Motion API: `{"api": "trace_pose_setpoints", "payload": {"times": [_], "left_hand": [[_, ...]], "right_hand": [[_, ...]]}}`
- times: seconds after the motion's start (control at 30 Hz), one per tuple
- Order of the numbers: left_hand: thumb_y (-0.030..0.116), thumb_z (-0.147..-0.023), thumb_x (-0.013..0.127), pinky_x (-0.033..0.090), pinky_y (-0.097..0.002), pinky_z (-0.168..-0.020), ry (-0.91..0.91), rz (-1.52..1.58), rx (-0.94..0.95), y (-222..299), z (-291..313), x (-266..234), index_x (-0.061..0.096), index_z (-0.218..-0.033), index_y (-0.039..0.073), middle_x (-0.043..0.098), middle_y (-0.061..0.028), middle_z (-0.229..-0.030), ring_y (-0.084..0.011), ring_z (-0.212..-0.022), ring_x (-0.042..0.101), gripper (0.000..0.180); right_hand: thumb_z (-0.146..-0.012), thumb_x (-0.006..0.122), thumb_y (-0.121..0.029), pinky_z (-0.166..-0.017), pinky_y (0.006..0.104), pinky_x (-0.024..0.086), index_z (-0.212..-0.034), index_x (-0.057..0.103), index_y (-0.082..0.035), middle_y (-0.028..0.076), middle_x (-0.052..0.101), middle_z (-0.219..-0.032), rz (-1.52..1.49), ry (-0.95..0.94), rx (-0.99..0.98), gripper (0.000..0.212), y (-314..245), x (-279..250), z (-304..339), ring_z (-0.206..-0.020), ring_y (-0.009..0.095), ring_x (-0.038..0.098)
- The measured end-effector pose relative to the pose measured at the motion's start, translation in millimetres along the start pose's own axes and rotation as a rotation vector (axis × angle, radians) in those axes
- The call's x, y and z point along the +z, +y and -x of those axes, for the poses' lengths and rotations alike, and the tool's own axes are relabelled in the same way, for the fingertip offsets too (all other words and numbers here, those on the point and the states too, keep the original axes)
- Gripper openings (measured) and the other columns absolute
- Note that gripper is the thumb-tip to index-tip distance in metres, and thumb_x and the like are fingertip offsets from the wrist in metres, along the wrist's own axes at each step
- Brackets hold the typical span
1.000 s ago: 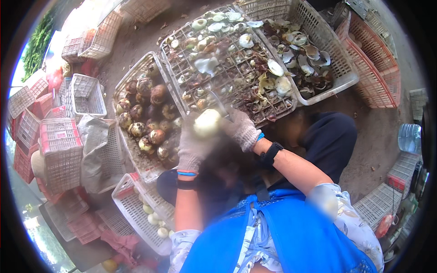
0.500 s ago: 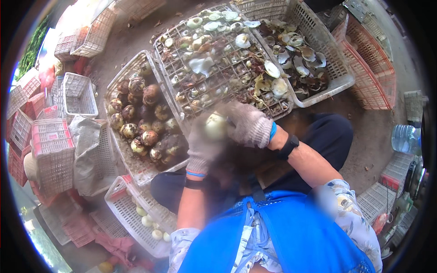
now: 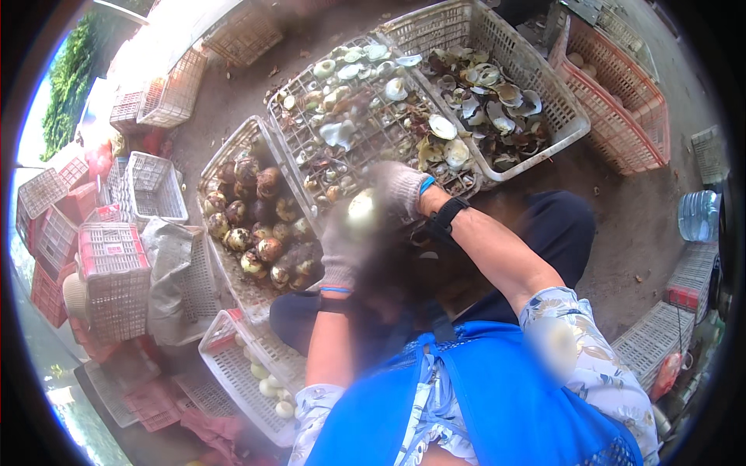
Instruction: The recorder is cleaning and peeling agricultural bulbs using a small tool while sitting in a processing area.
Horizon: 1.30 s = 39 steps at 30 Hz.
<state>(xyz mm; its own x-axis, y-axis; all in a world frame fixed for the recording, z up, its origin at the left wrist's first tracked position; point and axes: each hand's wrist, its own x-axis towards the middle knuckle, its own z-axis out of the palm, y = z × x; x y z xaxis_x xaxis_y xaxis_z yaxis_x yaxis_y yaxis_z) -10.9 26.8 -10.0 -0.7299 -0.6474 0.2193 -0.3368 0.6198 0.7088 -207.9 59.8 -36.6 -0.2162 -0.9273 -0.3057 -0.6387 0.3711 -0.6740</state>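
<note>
My left hand (image 3: 344, 248), in a pale knit glove, is closed round a whitish onion-like bulb (image 3: 362, 210), peeled at least on top. Just right of the bulb, my right hand (image 3: 401, 192), also gloved, has its fingers curled; a blur hides what they hold, if anything. Under and beyond both hands is an upturned crate (image 3: 299, 151) with peelings and small bulb pieces over its grid. A white crate (image 3: 247, 299) of brown-skinned bulbs (image 3: 252, 221) stands left of it. Several pale peeled bulbs (image 3: 268, 387) lie in another white crate (image 3: 233, 373) by my left forearm.
A large crate (image 3: 556, 144) of peelings (image 3: 497, 97) stands at the far right, beside pink crates (image 3: 622, 124). Stacked crates (image 3: 113, 279) and a grey sack (image 3: 167, 268) fill the left. A clear water jug (image 3: 698, 216) is at the right edge.
My right hand has drawn slightly away from the bulb, up and to the left. The bulb stays in my left hand. The view has shifted a little.
</note>
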Motion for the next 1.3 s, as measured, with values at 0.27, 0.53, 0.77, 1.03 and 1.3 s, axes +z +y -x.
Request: {"api": "trace_pose_setpoints", "payload": {"times": [0.27, 0.53, 0.77, 1.03, 1.3], "left_hand": [[0.019, -0.076, 0.081, 0.056, -0.0392, -0.087, 0.044, -0.058, 0.057, 11, 4, 8, 0.055, -0.131, 0.007, 0.068, -0.0181, -0.11, -0.0307, -0.101, 0.069, 0.062], [0.012, -0.071, 0.085, 0.053, -0.0376, -0.094, 0.114, -0.009, -0.034, -6, 25, 22, 0.051, -0.134, 0.007, 0.06, -0.0147, -0.125, -0.0286, -0.111, 0.064, 0.072], [0.026, -0.081, 0.083, 0.051, -0.0409, -0.095, 0.268, 0.149, 0.01, 14, 11, 34, 0.054, -0.134, 0.003, 0.063, -0.0159, -0.122, -0.0302, -0.111, 0.064, 0.064], [0.013, -0.073, 0.087, 0.056, -0.0384, -0.084, 0.121, 0.052, -0.225, 48, -7, 15, 0.059, -0.126, 0.006, 0.068, -0.0157, -0.113, -0.026, -0.1, 0.069, 0.06], [0.016, -0.065, 0.094, 0.055, -0.0385, -0.095, 0.068, -0.026, -0.229, 0, 6, 8, 0.052, -0.136, 0.009, 0.064, -0.0151, -0.124, -0.0259, -0.111, 0.065, 0.083]], "right_hand": [[-0.071, 0.079, -0.023, -0.08, 0.0403, 0.058, -0.091, 0.077, -0.002, 0.02, 0.074, -0.091, 0.239, 0.102, -0.109, 0.029, 41, 24, -20, -0.089, 0.035, 0.073], [-0.076, 0.073, -0.015, -0.077, 0.0453, 0.057, -0.1, 0.073, 0.001, 0.023, 0.072, -0.091, -0.023, 0.265, -0.052, 0.028, 7, 13, 27, -0.089, 0.038, 0.072], [-0.086, 0.063, -0.016, -0.069, 0.0443, 0.058, -0.09, 0.07, -0.004, 0.019, 0.073, -0.085, 0.315, 0.445, -0.371, 0.015, -85, -18, 77, -0.085, 0.034, 0.074], [-0.084, 0.065, -0.014, -0.076, 0.0455, 0.056, -0.096, 0.068, -0.004, 0.021, 0.071, -0.087, 0.2, 0.444, -0.103, 0.016, -33, -59, 54, -0.085, 0.039, 0.07], [-0.079, 0.077, -0.028, -0.086, 0.0467, 0.054, -0.113, 0.065, -0.002, 0.024, 0.07, -0.098, 0.335, 0.722, 0.22, 0.045, 32, -105, 63, -0.097, 0.042, 0.066]]}}
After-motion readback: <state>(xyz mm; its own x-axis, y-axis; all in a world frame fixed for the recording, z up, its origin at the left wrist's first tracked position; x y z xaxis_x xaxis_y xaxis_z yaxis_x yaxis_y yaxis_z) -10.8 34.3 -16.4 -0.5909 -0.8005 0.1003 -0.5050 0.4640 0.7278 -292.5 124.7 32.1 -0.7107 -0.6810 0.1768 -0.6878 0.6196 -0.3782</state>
